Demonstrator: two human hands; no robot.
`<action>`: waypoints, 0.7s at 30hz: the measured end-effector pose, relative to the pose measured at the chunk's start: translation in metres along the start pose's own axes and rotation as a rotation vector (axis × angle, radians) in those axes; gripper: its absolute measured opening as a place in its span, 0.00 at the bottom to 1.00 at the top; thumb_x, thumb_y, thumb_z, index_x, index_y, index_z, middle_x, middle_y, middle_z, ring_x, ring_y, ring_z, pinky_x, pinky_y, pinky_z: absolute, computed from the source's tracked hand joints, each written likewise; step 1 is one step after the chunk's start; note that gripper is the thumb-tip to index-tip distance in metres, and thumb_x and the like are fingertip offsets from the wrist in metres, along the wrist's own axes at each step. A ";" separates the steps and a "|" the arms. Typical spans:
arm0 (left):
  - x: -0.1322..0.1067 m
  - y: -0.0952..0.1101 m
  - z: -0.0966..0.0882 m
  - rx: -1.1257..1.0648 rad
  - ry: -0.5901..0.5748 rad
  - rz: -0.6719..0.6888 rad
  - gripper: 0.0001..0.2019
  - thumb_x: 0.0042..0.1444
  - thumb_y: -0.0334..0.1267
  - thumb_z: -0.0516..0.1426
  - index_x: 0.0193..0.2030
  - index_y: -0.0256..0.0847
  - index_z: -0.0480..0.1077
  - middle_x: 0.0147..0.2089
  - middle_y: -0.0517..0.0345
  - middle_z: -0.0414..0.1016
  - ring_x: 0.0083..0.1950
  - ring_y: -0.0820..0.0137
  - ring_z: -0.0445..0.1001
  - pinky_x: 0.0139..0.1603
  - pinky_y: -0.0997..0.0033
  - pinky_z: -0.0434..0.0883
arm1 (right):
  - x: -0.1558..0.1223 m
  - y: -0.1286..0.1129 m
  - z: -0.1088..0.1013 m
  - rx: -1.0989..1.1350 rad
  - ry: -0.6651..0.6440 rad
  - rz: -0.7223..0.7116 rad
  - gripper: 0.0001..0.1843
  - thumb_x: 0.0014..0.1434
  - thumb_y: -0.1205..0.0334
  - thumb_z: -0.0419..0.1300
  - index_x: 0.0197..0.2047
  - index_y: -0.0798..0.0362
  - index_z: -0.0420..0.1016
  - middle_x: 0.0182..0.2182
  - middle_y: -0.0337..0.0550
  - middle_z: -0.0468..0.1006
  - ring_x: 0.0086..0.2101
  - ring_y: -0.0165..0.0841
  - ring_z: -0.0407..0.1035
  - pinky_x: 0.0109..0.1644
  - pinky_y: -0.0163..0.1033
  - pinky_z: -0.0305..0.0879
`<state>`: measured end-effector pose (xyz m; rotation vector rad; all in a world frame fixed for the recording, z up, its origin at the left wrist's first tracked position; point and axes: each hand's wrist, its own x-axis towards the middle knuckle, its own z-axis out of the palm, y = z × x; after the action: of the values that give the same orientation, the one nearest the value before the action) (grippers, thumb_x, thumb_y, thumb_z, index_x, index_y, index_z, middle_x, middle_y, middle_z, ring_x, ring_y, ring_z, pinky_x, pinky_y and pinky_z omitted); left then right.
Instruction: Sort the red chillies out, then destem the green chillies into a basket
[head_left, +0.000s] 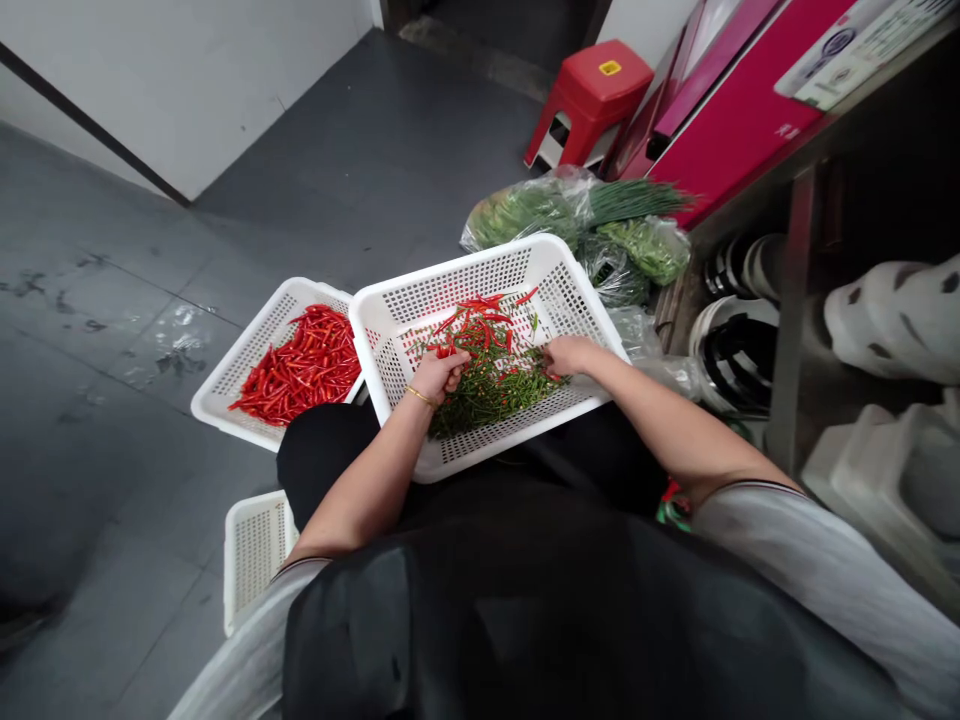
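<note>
On my lap rests a white perforated basket (480, 462), tilted, with green chili stems (487, 400) heaped along its near side and loose red chilies (484, 325) toward the middle. Inside it, my left hand (439, 378) is closed, with red chili peppers (446, 351) showing at its fingers. My right hand (568, 357) reaches into the stems at the right side with its fingers closed; what they grip is hidden, though a bit of red shows beneath them. A second white basket (217, 393) at the left holds a pile of picked red chilies (304, 365).
Another white basket (255, 560) stands on the floor at lower left. Bagged green vegetables (525, 212) lie beyond the lap basket, near a red stool (600, 85). A metal shelf (795, 320) with stacked white containers (892, 320) runs along the right.
</note>
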<state>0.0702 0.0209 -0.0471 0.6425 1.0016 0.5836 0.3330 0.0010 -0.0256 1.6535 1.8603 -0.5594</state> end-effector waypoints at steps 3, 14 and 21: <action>0.001 -0.001 0.002 0.035 0.026 0.011 0.16 0.37 0.39 0.68 0.28 0.37 0.65 0.14 0.69 0.59 0.12 0.82 0.52 0.12 0.80 0.44 | 0.006 -0.025 0.003 0.015 0.123 -0.182 0.14 0.63 0.56 0.55 0.48 0.47 0.78 0.44 0.46 0.80 0.43 0.37 0.73 0.39 0.36 0.64; -0.004 -0.002 0.007 0.074 0.020 0.010 0.15 0.38 0.38 0.70 0.28 0.36 0.69 0.13 0.68 0.59 0.12 0.82 0.52 0.13 0.79 0.45 | 0.006 -0.032 0.005 0.675 0.165 -0.252 0.11 0.56 0.59 0.61 0.41 0.55 0.75 0.32 0.42 0.78 0.30 0.30 0.72 0.33 0.33 0.65; -0.011 -0.007 0.024 0.125 -0.072 -0.004 0.19 0.32 0.39 0.72 0.22 0.35 0.67 0.13 0.68 0.58 0.12 0.83 0.51 0.13 0.77 0.44 | -0.003 -0.068 -0.009 1.498 0.001 -0.167 0.14 0.55 0.52 0.64 0.31 0.54 0.68 0.19 0.36 0.73 0.18 0.25 0.65 0.22 0.30 0.62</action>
<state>0.0881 0.0034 -0.0370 0.7665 0.9768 0.4938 0.2650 -0.0052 -0.0218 2.2046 1.5260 -2.3973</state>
